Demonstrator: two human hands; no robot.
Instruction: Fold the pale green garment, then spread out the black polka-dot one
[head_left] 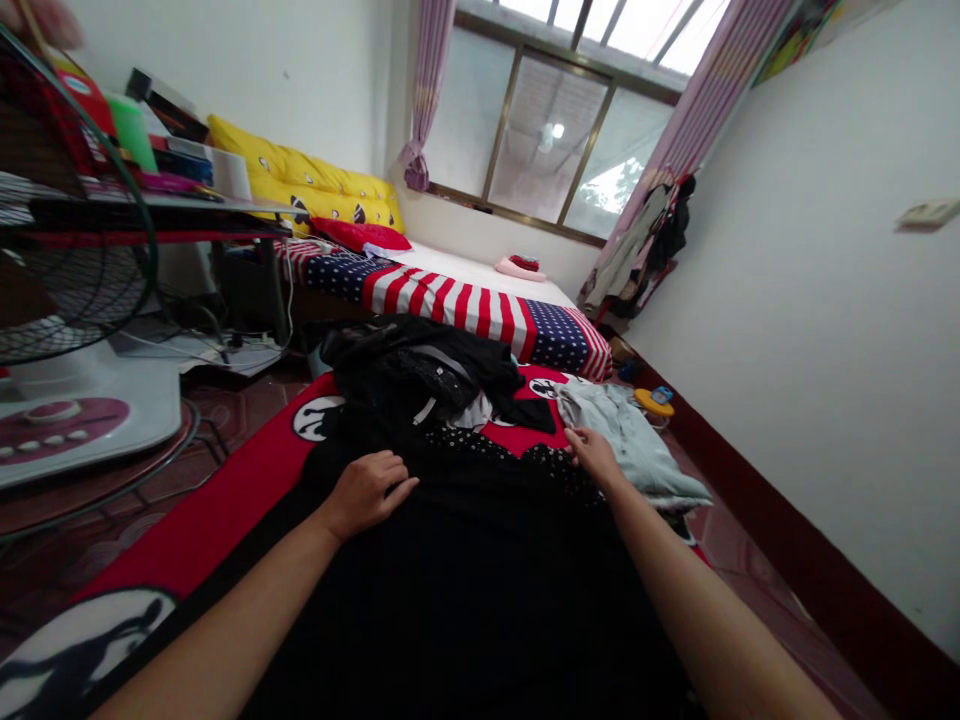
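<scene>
A large black garment (480, 590) is spread out in front of me, over a red blanket (225, 500) with white round animal prints. My left hand (371, 492) is closed on its left part, fingers curled and thumb along the cloth. Near the far right edge, my right hand (594, 458) has its fingers bent onto the cloth, beside a black piece with white dots (551, 462). Beyond the hands lies a heap of dark clothes (427, 365). A stack of pale grey-green folded clothes (634, 435) sits just right of my right hand.
A bed with a star-and-stripe cover (450, 305) stands under the window. On the left are a fan (67, 260) with its white base (82, 410) and a cluttered desk (247, 208). Clothes hang (645, 245) by the right wall. A yellow stool (654, 402) is beyond the grey-green stack.
</scene>
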